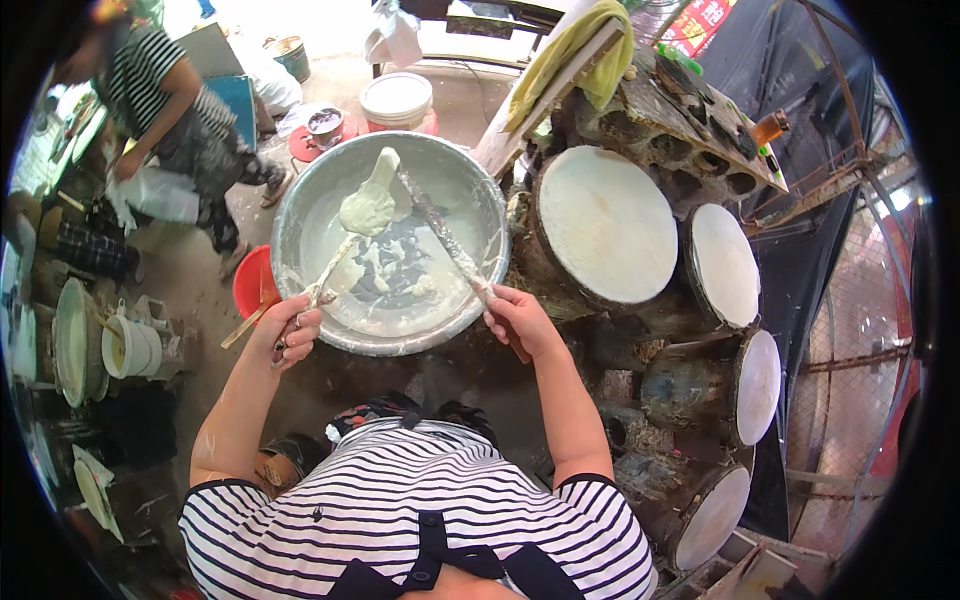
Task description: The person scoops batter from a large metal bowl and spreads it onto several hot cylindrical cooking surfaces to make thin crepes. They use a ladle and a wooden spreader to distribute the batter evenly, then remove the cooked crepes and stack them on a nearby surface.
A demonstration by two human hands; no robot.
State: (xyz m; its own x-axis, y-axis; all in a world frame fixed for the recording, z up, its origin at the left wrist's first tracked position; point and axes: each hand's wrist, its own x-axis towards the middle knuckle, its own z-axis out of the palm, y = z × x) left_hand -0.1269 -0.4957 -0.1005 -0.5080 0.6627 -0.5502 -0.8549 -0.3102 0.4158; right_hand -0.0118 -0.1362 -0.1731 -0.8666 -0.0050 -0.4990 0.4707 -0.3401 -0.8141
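Observation:
My left hand point(294, 330) grips a batter-smeared handle point(333, 262) running up to a lump of pale batter point(367, 208) held above a large metal basin point(285, 225). My right hand point(508, 312) grips a second batter-coated stick point(440, 228), whose upper end is beside the lump. Pale batter coats the basin's inside and lies in smears on its bottom. A red bucket point(250, 280) with a wooden stick leaning in it stands just left of the basin.
Several round pale-topped griddles point(606, 225) line my right, below a grimy block shelf point(720, 165) and yellow cloth point(575, 45). A person point(160, 110) in a striped top is at upper left. White buckets point(137, 347) stand at left; a lidded tub point(396, 95) is beyond the basin.

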